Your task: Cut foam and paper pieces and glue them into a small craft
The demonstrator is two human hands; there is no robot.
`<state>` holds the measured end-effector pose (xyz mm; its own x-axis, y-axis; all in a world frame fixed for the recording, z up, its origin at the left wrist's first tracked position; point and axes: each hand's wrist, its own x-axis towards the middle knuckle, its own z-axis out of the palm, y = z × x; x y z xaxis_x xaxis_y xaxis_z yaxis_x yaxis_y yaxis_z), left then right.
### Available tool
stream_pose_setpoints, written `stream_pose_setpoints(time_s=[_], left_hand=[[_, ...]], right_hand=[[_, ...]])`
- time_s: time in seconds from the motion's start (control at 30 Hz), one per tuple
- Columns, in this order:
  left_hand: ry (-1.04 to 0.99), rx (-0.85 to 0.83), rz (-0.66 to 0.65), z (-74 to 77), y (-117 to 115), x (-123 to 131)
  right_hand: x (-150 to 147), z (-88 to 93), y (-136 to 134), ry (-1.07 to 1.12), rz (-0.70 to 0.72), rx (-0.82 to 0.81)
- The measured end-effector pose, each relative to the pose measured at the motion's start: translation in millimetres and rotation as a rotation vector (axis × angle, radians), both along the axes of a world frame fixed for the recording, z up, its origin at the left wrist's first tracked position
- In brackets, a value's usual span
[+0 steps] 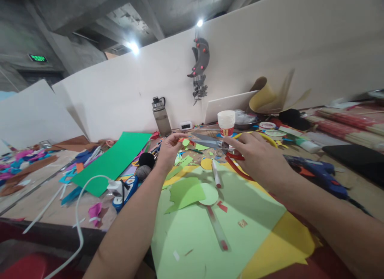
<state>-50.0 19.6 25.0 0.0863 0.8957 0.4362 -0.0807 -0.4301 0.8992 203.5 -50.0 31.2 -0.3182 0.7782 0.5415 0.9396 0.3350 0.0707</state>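
Observation:
My left hand [171, 147] is closed, thumb and fingers pinched around a small red and light-green paper piece [184, 142]. In my right hand [255, 153] is a pair of scissors [207, 141] with red and yellow handles, the grey blades pointing left toward that piece. Beneath my hands lies a large pale-green sheet [240, 243] over yellow and dark red ones. On it rest a torn bright-green scrap [186, 191], a pale-green disc [209, 194], a yellow disc [206, 163], a white marker [216, 174] and a clear pen [217, 227] with a red end.
At left, a dark-green sheet [114, 163] lies near a blue power strip [125, 194] with a white cable [80, 227]. Behind my hands stand a water bottle [162, 118] and stacked paper cups [226, 122]. A blue glue gun [322, 179] lies at right.

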Motion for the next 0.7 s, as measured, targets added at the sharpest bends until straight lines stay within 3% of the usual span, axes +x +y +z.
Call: stream_pose_setpoints(time_s=[0.37, 0.7], left_hand=[[-0.014, 0.004, 0.012, 0.2, -1, 0], [-0.024, -0.015, 0.006, -1.1, 0, 1]], right_hand=[[1, 3.4, -3, 0.005, 0.028, -0.001], [0, -10.5, 9, 0.192, 0.152, -0.055]])
